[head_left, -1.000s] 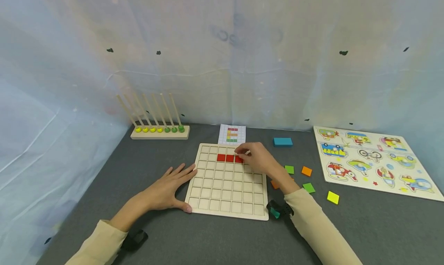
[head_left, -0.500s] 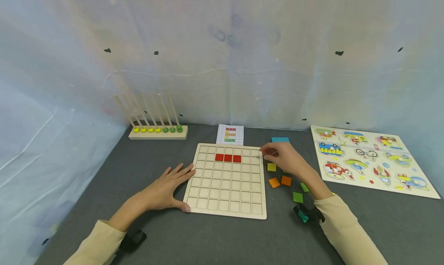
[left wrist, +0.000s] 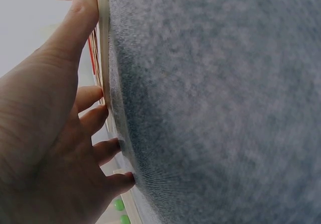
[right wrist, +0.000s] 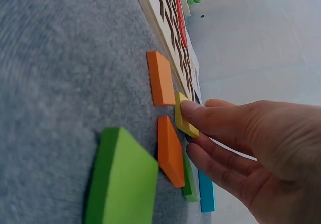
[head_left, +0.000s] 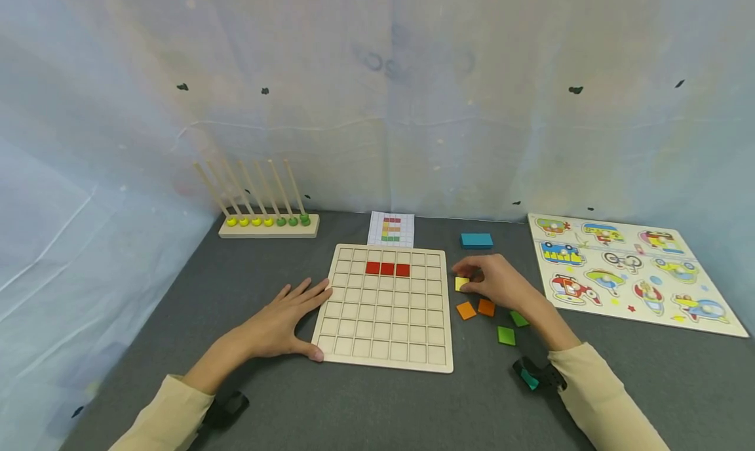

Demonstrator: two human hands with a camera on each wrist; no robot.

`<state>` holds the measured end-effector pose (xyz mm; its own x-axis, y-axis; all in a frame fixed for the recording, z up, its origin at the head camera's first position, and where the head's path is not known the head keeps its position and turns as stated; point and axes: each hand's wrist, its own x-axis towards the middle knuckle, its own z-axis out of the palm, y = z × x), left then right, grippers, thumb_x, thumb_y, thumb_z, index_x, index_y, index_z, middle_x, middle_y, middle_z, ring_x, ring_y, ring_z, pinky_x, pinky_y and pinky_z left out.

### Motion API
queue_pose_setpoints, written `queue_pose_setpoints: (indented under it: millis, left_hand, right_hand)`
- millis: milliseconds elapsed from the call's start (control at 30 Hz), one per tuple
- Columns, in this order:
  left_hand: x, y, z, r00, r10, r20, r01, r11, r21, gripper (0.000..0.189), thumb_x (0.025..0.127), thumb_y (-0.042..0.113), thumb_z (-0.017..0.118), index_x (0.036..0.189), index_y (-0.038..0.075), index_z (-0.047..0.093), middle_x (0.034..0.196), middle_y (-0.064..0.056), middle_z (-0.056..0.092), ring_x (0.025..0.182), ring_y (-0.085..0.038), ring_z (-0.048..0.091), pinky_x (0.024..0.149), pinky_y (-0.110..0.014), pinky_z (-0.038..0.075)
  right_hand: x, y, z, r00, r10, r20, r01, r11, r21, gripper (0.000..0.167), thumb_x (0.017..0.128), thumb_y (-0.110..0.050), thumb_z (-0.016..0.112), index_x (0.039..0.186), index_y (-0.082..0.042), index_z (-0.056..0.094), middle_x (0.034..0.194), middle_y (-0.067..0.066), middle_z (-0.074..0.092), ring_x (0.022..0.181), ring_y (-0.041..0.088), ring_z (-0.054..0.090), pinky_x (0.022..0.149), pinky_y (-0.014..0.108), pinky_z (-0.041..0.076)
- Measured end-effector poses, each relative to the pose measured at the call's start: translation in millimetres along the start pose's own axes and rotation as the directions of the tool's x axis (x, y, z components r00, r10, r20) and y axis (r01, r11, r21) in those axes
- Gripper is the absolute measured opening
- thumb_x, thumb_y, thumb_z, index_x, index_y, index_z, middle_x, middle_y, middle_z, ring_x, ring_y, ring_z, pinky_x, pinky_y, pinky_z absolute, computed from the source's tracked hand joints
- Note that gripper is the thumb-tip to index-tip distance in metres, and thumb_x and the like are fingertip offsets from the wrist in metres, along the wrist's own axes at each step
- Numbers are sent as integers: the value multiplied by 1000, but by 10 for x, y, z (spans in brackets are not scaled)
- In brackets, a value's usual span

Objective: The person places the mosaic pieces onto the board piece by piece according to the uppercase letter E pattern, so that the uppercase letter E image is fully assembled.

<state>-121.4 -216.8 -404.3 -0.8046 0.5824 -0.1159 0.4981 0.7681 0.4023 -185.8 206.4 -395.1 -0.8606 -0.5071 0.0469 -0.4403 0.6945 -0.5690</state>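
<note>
A pale wooden grid board (head_left: 383, 333) lies on the dark table, with three red square tiles (head_left: 387, 269) side by side in one of its upper rows. My left hand (head_left: 277, 326) spreads its fingers along the board's left edge, the thumb at the near corner; the left wrist view shows the fingertips against that edge. Just off the board's right side, my right hand (head_left: 492, 280) pinches a yellow square tile (right wrist: 182, 116) between thumb and fingers. Two orange tiles (head_left: 466, 311) and green tiles (head_left: 506, 335) lie beside that hand, one green tile partly hidden in the head view.
Behind the board lies a sheet with a coloured pattern (head_left: 391, 229). A blue block (head_left: 476, 241) sits at the back right. A picture puzzle board (head_left: 637, 280) occupies the far right. At the back left stands a peg stand (head_left: 269, 229) with yellow and green beads.
My right hand has left the red tile on the board, moved right off the board and come down on the yellow tile. My left hand has stayed at the board's edge.
</note>
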Motion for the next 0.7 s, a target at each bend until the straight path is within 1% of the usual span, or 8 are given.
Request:
queue_pose_setpoints:
  millis: [200, 300, 500, 700]
  left_hand:
    - [0, -9, 13, 1000, 1, 3, -1, 1000, -7, 116, 67, 73, 69, 157, 13, 25, 163, -9, 17, 148, -41, 12, 113, -67, 10]
    - [4, -8, 9, 1000, -7, 11, 7, 1000, -10, 117, 67, 74, 69, 157, 14, 24, 163, -7, 16, 148, -39, 11, 114, -66, 9]
    - [12, -2, 2, 1000, -3, 4, 3, 1000, -7, 116, 68, 73, 68, 157, 14, 25, 163, -8, 17, 148, -40, 12, 113, -67, 10]
    - [9, -6, 4, 1000, -11, 13, 11, 1000, -5, 117, 67, 75, 67, 157, 15, 24, 163, -7, 16, 148, -39, 11, 114, -65, 9]
  right_hand:
    - [13, -63, -34, 1000, -11, -9, 11, 1000, -17, 29, 87, -1, 72, 115, -1, 69, 94, 3, 67, 87, 19, 62, 77, 36, 55]
    - [31, -101, -65, 999, -24, -28, 23, 999, -24, 27, 87, 0, 71, 114, -1, 70, 92, 2, 66, 85, 17, 62, 76, 35, 56]
    - [107, -178, -66, 994, -74, -75, 74, 997, -2, 26, 88, 2, 70, 114, 1, 70, 93, 5, 68, 85, 19, 63, 75, 35, 57]
    - [194, -281, 28, 993, -103, -55, 106, 994, 42, 25, 89, 0, 69, 115, 0, 70, 97, 5, 69, 86, 18, 64, 76, 33, 57]
